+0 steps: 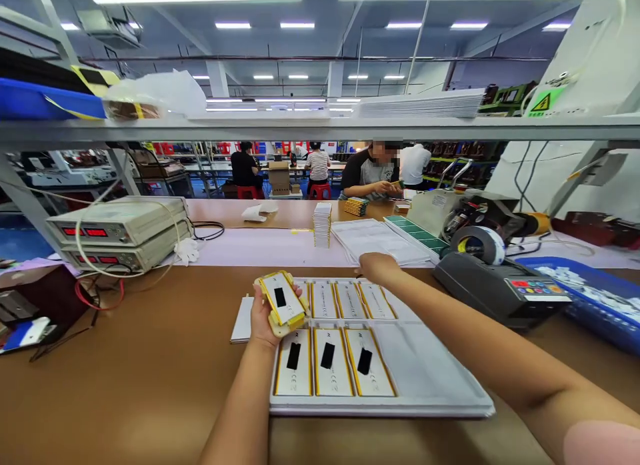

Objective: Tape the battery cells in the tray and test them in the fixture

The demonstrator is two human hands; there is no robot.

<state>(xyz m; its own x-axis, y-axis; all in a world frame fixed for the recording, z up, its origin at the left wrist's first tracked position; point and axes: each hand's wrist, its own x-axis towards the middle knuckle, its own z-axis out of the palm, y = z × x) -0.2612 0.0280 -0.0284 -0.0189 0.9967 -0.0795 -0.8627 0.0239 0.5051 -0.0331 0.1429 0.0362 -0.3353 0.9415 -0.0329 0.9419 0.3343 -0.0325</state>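
My left hand [265,318] holds a white battery pack [283,298] with yellow edges and a black patch, resting on a pale yellow block. Below and to the right lies a white tray [435,365] with flat packs in two rows. The front-row packs [330,361] carry black patches; the back-row packs [353,300] show none. My right hand [380,268] is beyond the tray's back edge, near a stack of white sheets [380,241]. Its fingers are curled together, and what they hold, if anything, is too small to name.
A tape dispenser [500,288] and a blue basket [595,298] stand at the right. Stacked instruments [120,228] with cables are at the left. A tall stack of packs [323,225] stands behind the tray. Across the bench sits a person [370,175]. An overhead shelf [300,130] spans the view.
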